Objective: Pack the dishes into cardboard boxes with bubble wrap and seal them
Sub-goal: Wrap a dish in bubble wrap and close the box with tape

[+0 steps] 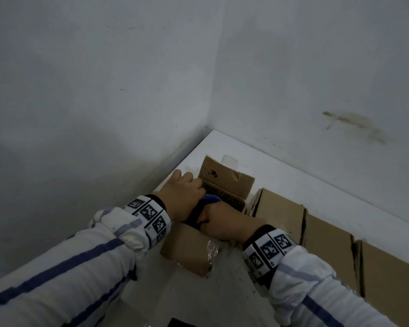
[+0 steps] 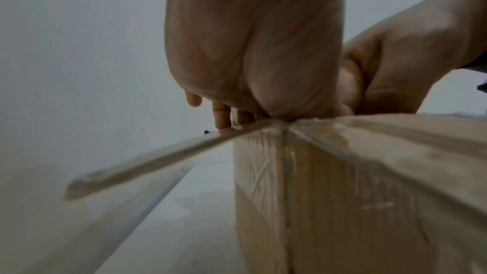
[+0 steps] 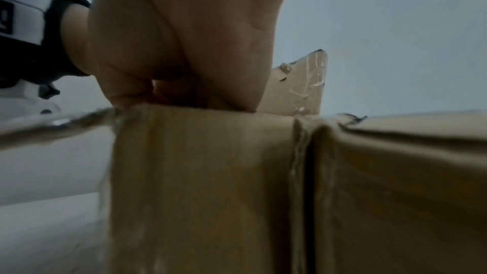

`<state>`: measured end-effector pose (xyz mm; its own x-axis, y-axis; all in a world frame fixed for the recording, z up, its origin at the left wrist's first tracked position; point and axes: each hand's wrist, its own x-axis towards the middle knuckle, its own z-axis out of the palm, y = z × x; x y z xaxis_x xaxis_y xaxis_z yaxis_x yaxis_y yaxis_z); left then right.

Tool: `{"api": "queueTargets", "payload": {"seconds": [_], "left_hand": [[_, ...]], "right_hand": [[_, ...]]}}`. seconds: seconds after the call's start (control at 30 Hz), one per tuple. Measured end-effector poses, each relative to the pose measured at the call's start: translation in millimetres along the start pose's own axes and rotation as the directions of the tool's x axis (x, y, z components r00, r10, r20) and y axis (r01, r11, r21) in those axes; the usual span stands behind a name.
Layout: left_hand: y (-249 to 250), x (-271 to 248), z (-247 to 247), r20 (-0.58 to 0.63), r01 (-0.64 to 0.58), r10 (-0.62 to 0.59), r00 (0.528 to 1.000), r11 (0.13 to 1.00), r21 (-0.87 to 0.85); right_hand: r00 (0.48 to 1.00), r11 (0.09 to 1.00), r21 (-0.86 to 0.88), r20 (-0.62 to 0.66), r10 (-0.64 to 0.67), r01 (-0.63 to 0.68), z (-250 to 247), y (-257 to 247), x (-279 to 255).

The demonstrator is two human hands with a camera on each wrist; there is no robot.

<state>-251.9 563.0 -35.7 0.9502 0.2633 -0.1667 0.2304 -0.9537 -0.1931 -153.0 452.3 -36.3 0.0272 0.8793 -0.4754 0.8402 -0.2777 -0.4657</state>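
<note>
Head view is dominated by the white walls meeting in a corner at 12 o'clock, with a white tabletop beneath. A row of closed cardboard boxes is seen running from the centre toward 4 o'clock. At the centre stands the open cardboard box, its far flap raised toward 12 o'clock, clear tape creased on its near flap. Both hands are plunged into its mouth. The left hand lies at 10 o'clock of the opening, fingers curled downward; what they clasp is hidden by the rim. The right hand lies at 4 o'clock, its fingers hidden inside the box, so their state cannot be told. Between the hands a blue dish is glimpsed, a dark band beside it. It is judged that the dish is being seated in the box, directly below both sets of fingers, each hand about equally near. A white roll stands behind the raised flap. The next box crowds the right wrist.
</note>
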Motion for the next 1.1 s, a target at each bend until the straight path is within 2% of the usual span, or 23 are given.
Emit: {"api": "queueTargets", "payload": {"seconds": [0.1, 0.2, 0.23, 0.33, 0.43, 0.5, 0.57, 0.77, 0.9, 1.0, 1.1], "left_hand": [[-5, -2, -7, 0.110, -0.006, 0.015, 0.994, 0.997, -0.077], [-11, -2, -23, 0.283, 0.118, -0.019, 0.959, 0.935, -0.334], [-12, -1, -25, 0.297, 0.130, -0.024, 0.955, 0.931, -0.341], [-8, -1, -21, 0.234, -0.003, 0.029, 0.972, 0.994, -0.112], [-3, -2, -14, 0.151, -0.059, 0.050, 0.987, 0.997, 0.056], [-3, -3, -15, 0.124, -0.039, 0.036, 0.992, 0.999, 0.021], [-5, 0, -17, 0.127, 0.013, -0.005, 0.992, 0.998, -0.060], [3, -6, -10, 0.091, -0.001, -0.007, 0.996, 0.996, 0.089], [8, -10, -14, 0.033, 0.012, -0.013, 0.999, 0.999, 0.040], [8, -13, -20, 0.067, 0.025, -0.017, 0.998, 0.991, -0.129], [8, -17, -21, 0.117, 0.016, -0.005, 0.993, 0.996, -0.093]], "right_hand": [[0.997, 0.996, -0.065, 0.040, 0.059, -0.056, 0, 4, 0], [0.996, 0.994, -0.104, 0.080, 0.042, -0.033, -2, 5, -6], [0.995, 0.991, -0.130, 0.094, 0.026, -0.014, -1, 4, -7], [0.993, 0.983, -0.182, 0.120, 0.017, 0.005, -2, 2, -8], [0.996, 0.990, -0.133, 0.086, -0.024, 0.036, -9, 3, -16], [0.997, 0.991, -0.120, 0.058, -0.059, 0.065, -10, 2, -21], [0.995, 0.982, -0.177, 0.078, -0.057, 0.070, -5, 2, -19], [0.995, 0.971, -0.240, 0.098, 0.008, 0.016, 0, -1, -14], [0.991, 0.958, -0.286, 0.122, 0.053, -0.016, -3, -7, -18], [0.999, 0.962, -0.270, 0.041, 0.035, -0.023, -5, -5, -24], [0.998, 0.935, -0.352, 0.023, 0.062, -0.050, 2, -4, -26]]}}
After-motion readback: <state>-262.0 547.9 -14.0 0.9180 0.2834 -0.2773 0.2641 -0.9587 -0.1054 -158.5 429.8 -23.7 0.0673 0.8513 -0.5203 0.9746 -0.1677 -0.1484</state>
